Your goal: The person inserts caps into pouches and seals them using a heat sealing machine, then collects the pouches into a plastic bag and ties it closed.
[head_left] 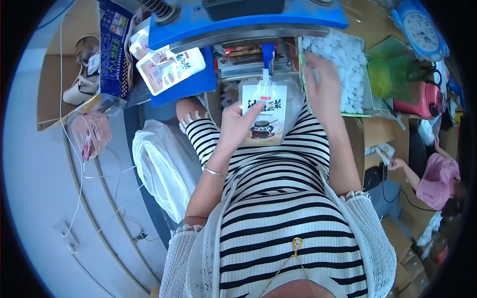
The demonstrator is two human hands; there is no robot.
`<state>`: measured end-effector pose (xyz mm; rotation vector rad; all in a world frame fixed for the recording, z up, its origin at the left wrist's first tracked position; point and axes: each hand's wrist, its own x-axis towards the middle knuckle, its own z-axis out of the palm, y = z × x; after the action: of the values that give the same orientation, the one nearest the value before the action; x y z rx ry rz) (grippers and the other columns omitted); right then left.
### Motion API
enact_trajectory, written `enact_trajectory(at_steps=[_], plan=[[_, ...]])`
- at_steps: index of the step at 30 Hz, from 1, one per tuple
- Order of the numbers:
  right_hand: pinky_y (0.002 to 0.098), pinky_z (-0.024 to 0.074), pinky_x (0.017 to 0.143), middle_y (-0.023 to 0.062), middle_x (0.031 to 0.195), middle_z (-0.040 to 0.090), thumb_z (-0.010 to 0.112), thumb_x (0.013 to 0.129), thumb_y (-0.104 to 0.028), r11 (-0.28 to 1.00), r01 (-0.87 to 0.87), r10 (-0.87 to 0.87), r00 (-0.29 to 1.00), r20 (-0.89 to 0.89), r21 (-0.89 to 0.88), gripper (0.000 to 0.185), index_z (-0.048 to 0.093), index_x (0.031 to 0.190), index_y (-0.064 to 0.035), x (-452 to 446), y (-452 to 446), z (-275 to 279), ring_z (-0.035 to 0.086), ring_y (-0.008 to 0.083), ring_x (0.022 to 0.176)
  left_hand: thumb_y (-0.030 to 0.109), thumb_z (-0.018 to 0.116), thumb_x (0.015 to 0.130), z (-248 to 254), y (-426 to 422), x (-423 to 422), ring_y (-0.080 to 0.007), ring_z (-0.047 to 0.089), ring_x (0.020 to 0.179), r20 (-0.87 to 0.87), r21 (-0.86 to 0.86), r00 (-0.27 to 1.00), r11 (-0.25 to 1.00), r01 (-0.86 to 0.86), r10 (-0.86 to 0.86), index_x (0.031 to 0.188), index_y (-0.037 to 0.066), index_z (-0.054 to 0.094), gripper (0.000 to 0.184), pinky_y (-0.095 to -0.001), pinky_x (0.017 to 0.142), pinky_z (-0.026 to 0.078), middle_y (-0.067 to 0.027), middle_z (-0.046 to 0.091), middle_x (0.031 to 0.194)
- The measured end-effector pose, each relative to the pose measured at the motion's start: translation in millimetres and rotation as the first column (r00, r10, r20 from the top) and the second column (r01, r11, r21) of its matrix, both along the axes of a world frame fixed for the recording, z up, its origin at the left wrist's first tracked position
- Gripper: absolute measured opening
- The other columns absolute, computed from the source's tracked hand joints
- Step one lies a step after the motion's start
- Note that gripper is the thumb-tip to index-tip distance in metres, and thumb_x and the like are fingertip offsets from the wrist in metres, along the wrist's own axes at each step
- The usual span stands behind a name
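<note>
So our left hand (242, 118) is pinching a white plastic pouch with a clear spout and a printed cooking pot (271, 130), thumb across its front, fingers mostly hidden behind. That pouch sits right above our striped lap. Just right of the pouch, our right hand (323, 87) is over a green-edged box (344, 115) packed with small white plastic pieces (350, 64); it's blurry, so we can't tell if the fingers are spread or pinching anything. Left of the pouch, similar white packs (174, 72) lie on a flat blue board (206, 88), and a blue metal machine (293, 24) is beyond it.
</note>
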<state>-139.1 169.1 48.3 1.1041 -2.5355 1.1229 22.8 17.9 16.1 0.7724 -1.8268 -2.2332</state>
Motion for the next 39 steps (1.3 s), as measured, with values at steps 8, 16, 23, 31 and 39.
enact_trajectory(at_steps=[8,16,23,31,39], plan=[[0.0413,0.0428,0.086,0.0089,0.11,0.062,0.053,0.086,-0.006,0.903,0.271,-0.13,0.912,-0.389,0.334,0.033,0.06,0.118,-0.0091,-19.7,5.2,-35.3,0.055,0.0286,0.103,0.021,0.068,0.089,11.3,-36.2,-45.1,-0.0063,0.062,0.077,0.02,0.042,0.995,0.994,-0.099,0.099,0.097,-0.005,0.07,0.026,-0.0211,0.065,0.048,-0.0066,0.071,0.089],[0.0413,0.0437,0.084,0.0087,0.108,0.063,0.057,0.082,-0.004,0.937,0.266,-0.179,0.923,-0.341,0.228,0.033,0.063,0.114,-0.0112,-17.6,8.6,-34.0,0.056,0.0299,0.101,0.025,0.069,0.088,11.4,-46.2,-61.8,-0.0133,0.065,0.073,0.073,0.021,0.994,0.997,-0.079,0.078,0.096,-0.004,0.069,0.03,-0.0266,0.065,0.049,-0.009,0.072,0.085],[0.0427,0.0458,0.078,0.0113,0.102,0.064,0.059,0.081,-0.003,0.963,0.251,-0.218,0.94,-0.262,0.096,0.029,0.062,0.109,-0.0066,-17.4,12.7,-40.1,0.057,0.0325,0.093,0.05,0.065,0.082,24.0,-99.9,-17.6,-0.0352,0.059,0.105,0.041,-0.995,0.94,-0.074,0.07,0.338,0.118,-0.004,0.058,0.065,-0.0428,0.086,0.046,-0.0204,0.059,0.122],[0.0416,0.0455,0.078,0.0105,0.1,0.063,0.059,0.081,-0.003,0.972,0.232,-0.215,0.943,-0.255,0.035,0.021,0.06,0.102,-0.004,-17.8,10.8,-51.9,0.057,0.0321,0.09,0.021,0.064,0.082,-42.2,-74.4,17.1,-0.0359,0.053,0.111,-0.113,-0.987,0.985,-0.131,-0.096,0.13,0.122,0.002,0.056,0.045,-0.0492,0.098,0.035,-0.0172,0.059,0.117],[0.0404,0.0451,0.081,0.0094,0.101,0.062,0.059,0.082,-0.004,0.977,0.213,-0.201,0.941,-0.271,0.015,0.019,0.061,0.102,-0.0048,-16.1,10.0,-47.2,0.057,0.0307,0.092,0.001,0.062,0.076,-33.3,-93.4,12.1,-0.0328,0.059,0.098,-0.171,-0.975,0.973,0.112,-0.189,0.154,0.105,0.005,0.067,0.03,-0.0419,0.084,0.046,-0.0144,0.062,0.106]])
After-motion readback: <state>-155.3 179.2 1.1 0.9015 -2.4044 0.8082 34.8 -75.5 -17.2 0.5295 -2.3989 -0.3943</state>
